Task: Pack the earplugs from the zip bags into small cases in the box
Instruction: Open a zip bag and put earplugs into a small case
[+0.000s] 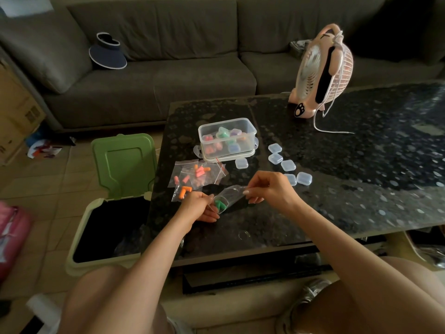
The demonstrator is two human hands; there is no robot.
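A seated person's bare knees (103,300) frame the foreground, facing a grey sofa (149,80) across a dark speckled table (337,189). A bin (79,249) stands open at the table's left edge, its green lid (122,165) raised, and a pink fan (322,71) sits at the table's far side. Near the table's left end, a clear box (204,127) holds small coloured cases. In front of it, both hands hold one zip bag (228,196) just above the tabletop: the left hand (197,206) pinches the bag's lower end with curled fingers, while the right hand (267,186) pinches its top edge between thumb and forefinger. Green earplugs (220,204) lie inside the bag by the left hand. More bags (195,175) of orange and pink earplugs lie overlapping between the box and the left hand. Six closed, clear cases (286,165) lie right of the box.
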